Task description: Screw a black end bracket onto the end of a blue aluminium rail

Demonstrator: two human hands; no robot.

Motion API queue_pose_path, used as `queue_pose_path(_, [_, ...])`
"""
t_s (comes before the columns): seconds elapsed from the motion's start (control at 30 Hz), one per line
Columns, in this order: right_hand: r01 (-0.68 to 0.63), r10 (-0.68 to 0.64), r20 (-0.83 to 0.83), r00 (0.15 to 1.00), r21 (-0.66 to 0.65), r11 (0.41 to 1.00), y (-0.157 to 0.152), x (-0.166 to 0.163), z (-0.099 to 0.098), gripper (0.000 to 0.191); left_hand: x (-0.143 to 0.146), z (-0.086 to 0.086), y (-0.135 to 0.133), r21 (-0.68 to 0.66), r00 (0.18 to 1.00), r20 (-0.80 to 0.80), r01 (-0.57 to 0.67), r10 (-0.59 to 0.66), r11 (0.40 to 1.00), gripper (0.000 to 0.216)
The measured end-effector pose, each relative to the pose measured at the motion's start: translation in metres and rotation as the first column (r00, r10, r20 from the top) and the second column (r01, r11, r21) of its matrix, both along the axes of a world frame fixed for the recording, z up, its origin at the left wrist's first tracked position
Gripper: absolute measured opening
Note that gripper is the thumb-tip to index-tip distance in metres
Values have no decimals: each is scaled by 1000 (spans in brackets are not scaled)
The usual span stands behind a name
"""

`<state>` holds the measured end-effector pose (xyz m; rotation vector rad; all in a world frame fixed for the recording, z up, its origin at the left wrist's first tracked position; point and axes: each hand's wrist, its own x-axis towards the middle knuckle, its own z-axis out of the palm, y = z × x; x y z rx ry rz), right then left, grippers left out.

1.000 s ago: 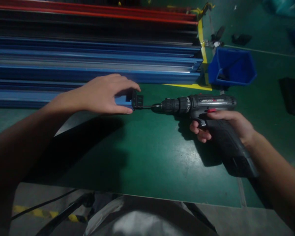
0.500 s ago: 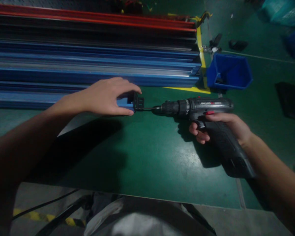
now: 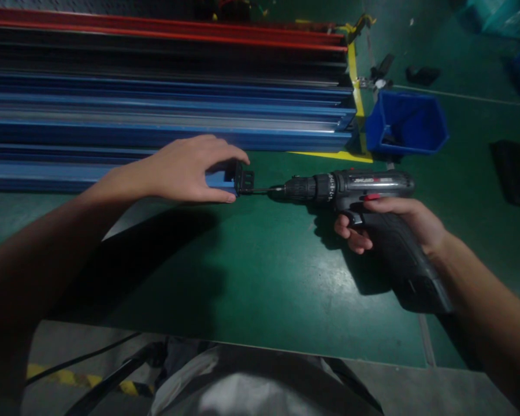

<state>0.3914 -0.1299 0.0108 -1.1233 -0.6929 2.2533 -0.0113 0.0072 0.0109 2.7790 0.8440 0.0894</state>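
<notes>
My left hand (image 3: 186, 170) is closed around the end of a long blue metal profile (image 3: 47, 174), thumb on the near side and fingers over the far side. A black end bracket (image 3: 246, 178) with slots sits at that end. My right hand (image 3: 411, 222) grips a black cordless drill (image 3: 355, 188) by its handle, with a finger at the trigger. The drill lies level and points left. Its long bit (image 3: 260, 190) reaches the black bracket; the exact contact point is too small to make out.
Several blue, black and red profiles (image 3: 164, 34) lie along the back of the green table (image 3: 264, 277). A blue bin (image 3: 407, 124) stands at their right end by yellow tape. Dark objects (image 3: 513, 173) lie farther right. The table's near edge runs close to my body.
Both hands, the drill and the profile hold nearly the same positions. The view has shifted very slightly.
</notes>
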Motion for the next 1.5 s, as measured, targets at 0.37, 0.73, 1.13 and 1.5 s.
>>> queue_pose_path(0.37, [4, -4, -7, 1000, -17, 1000, 0, 1, 0, 29, 1, 1, 1, -8, 1000, -6, 1, -1, 1000, 72])
queue_pose_path(0.73, [-20, 20, 6, 1000, -19, 1000, 1, 1, 1, 29, 0, 0, 0, 23, 1000, 2, 4, -4, 1000, 72])
queue_pose_path(1.13, [-42, 42, -82, 996, 9, 999, 2, 5, -4, 33, -3, -1, 1, 22, 1000, 4, 16, -16, 1000, 73])
queue_pose_path(1.5, [-36, 37, -25, 999, 43, 998, 4, 3, -2, 30, -2, -3, 2, -131, 988, 46, -143, 151, 981, 86])
